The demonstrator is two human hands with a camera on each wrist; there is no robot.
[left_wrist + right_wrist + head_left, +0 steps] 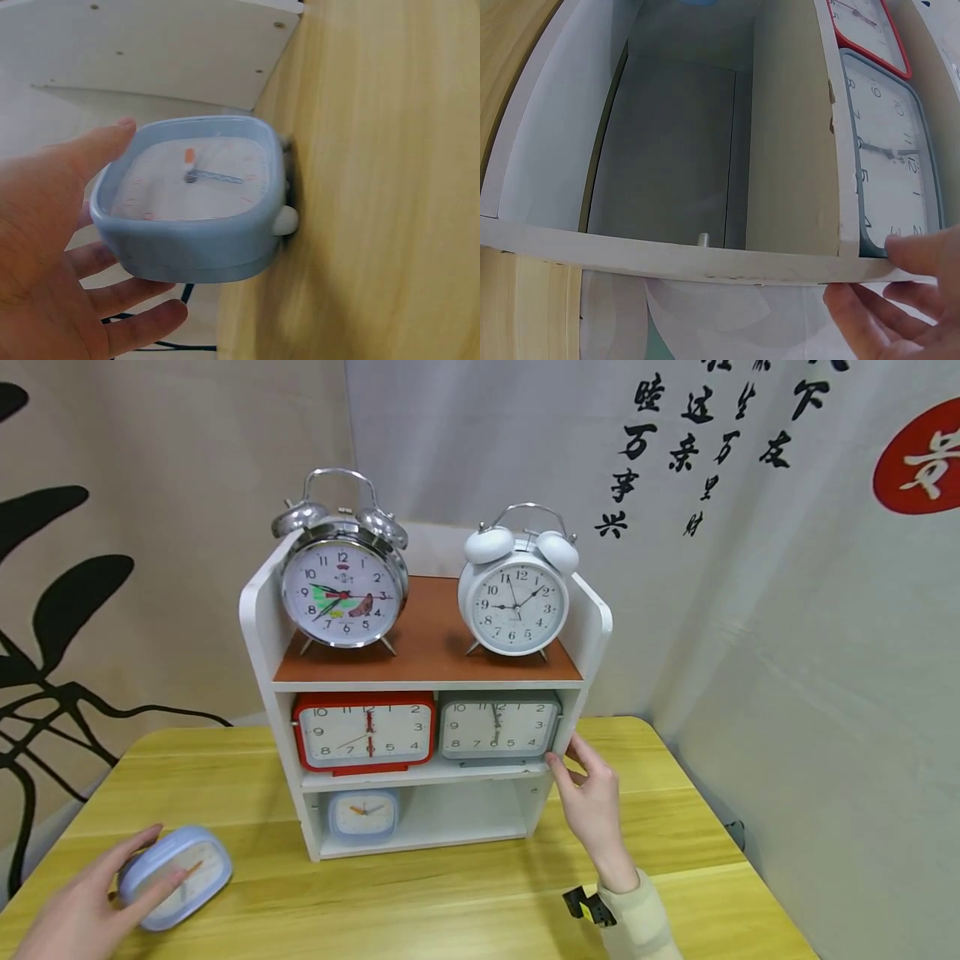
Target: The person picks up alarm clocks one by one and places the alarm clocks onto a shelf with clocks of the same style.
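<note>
My left hand (93,893) grips a light blue alarm clock (198,902) low over the table at the left front. In the left wrist view the thumb lies along one edge of this clock (187,251), with the fingers behind it. A white shelf (592,647) stands in the middle of the table. My right hand (592,797) pinches the right side panel, its thumb by the lower corner of a grey-green rectangular clock (468,727). Beside that clock is a red rectangular clock (337,731). A second light blue clock (363,814) sits at the left of the bottom compartment.
On the brown top board (435,660) stand a silver twin-bell clock (345,585) at left and a white twin-bell clock (516,602) at right. The yellow wooden table (420,902) meets a curtain (787,635) with black writing. A black leafy stand (75,610) is at the left.
</note>
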